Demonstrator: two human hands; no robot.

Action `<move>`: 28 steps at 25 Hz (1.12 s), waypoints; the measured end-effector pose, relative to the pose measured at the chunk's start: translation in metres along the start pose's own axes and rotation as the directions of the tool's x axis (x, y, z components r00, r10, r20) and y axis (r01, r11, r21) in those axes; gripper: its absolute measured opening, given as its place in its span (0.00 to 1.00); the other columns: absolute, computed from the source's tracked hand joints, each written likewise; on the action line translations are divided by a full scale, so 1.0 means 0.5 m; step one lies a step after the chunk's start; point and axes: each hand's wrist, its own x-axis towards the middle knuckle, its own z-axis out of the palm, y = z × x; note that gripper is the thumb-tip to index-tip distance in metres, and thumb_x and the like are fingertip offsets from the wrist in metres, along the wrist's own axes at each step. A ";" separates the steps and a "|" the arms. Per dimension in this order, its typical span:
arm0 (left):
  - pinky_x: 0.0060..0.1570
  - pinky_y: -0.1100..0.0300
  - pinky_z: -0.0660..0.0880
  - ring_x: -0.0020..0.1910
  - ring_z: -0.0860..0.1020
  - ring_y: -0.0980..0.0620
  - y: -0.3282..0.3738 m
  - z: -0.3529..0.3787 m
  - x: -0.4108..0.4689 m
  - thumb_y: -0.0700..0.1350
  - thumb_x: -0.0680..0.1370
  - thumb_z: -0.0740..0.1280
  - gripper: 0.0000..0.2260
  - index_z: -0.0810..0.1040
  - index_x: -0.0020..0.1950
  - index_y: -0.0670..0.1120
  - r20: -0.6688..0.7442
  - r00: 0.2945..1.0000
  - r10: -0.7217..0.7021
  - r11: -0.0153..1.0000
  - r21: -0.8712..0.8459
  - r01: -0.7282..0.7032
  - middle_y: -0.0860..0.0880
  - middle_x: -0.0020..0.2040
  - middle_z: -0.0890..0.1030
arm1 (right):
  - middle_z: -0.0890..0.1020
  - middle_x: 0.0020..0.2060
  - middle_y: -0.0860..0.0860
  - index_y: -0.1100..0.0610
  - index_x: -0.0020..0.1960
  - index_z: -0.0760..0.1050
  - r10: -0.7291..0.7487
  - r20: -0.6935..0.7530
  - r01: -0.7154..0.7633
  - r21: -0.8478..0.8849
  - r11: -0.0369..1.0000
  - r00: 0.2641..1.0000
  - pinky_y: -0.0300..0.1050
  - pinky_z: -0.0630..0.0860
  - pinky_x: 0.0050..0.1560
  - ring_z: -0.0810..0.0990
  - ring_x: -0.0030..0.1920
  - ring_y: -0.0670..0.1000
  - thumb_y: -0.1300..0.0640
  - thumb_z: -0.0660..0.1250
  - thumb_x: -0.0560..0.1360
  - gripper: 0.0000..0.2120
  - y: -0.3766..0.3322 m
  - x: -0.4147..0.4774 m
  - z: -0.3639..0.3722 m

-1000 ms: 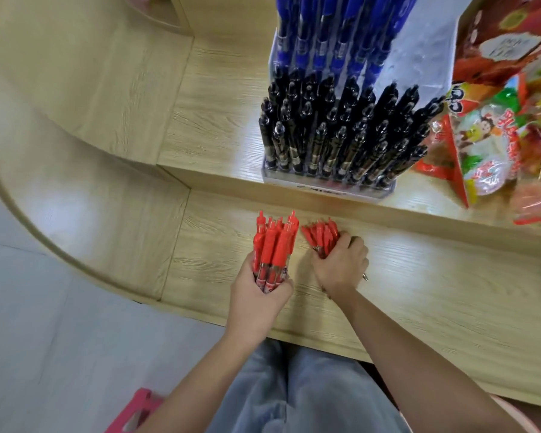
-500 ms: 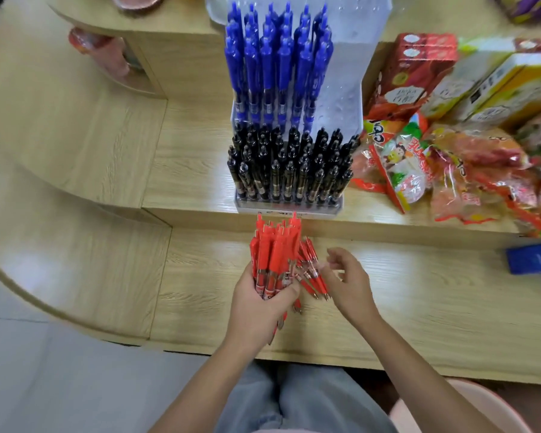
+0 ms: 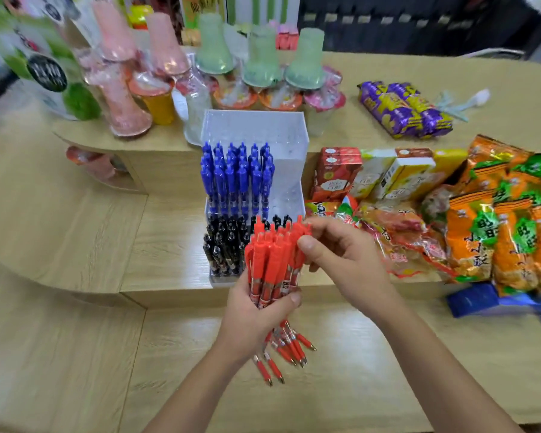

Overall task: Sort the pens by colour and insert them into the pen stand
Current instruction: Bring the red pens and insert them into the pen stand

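head view: left grip (image 3: pixel 251 318) clasps red pens (image 3: pixel 270 260), tips down; right grip (image 3: pixel 341 257) pinches their tops.

Chinese characters "旺旺", white on green patches, with what looks like "小小酥" in dark strokes beneath, mark the orange snack bags (image 3: pixel 469 245) on the tabletop (image 3: pixel 388 354); print on the juice cartons (image 3: pixel 338 170), purple wrappers (image 3: pixel 403 110) and red pens (image 3: pixel 272 267) is too blurred to read.
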 end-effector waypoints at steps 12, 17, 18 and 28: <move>0.35 0.67 0.76 0.35 0.82 0.56 0.089 -0.047 0.096 0.44 0.64 0.75 0.12 0.78 0.45 0.46 -0.123 0.981 0.152 0.987 -0.031 -0.157 0.51 0.35 0.84 | 0.79 0.30 0.53 0.57 0.42 0.79 -0.131 -0.176 0.128 -0.030 0.991 0.976 0.40 0.74 0.29 0.76 0.29 0.47 0.62 0.67 0.75 0.04 -0.126 0.148 -0.026; 0.31 0.71 0.72 0.28 0.77 0.62 0.099 -0.088 0.139 0.37 0.71 0.73 0.06 0.77 0.42 0.45 -0.221 0.964 0.150 0.989 0.018 -0.150 0.56 0.29 0.80 | 0.79 0.30 0.50 0.57 0.42 0.76 -0.374 -0.272 0.360 -0.101 0.927 0.887 0.39 0.73 0.31 0.76 0.29 0.47 0.61 0.65 0.77 0.05 -0.224 0.328 -0.026; 0.30 0.72 0.71 0.27 0.76 0.63 0.097 -0.096 0.146 0.38 0.71 0.72 0.06 0.77 0.42 0.46 -0.238 0.962 0.137 0.990 0.017 -0.137 0.56 0.28 0.80 | 0.79 0.31 0.52 0.56 0.42 0.75 -0.407 -0.232 0.382 -0.145 0.913 0.884 0.40 0.74 0.32 0.77 0.30 0.47 0.60 0.65 0.76 0.05 -0.230 0.373 -0.007; 0.36 0.70 0.74 0.34 0.81 0.60 0.078 -0.146 0.171 0.50 0.64 0.72 0.11 0.79 0.44 0.50 -0.277 0.960 0.036 0.999 -0.015 -0.042 0.55 0.34 0.83 | 0.77 0.30 0.43 0.63 0.47 0.78 -0.480 0.057 0.447 -0.472 0.760 0.875 0.28 0.68 0.35 0.76 0.33 0.40 0.59 0.67 0.76 0.07 -0.129 0.520 0.139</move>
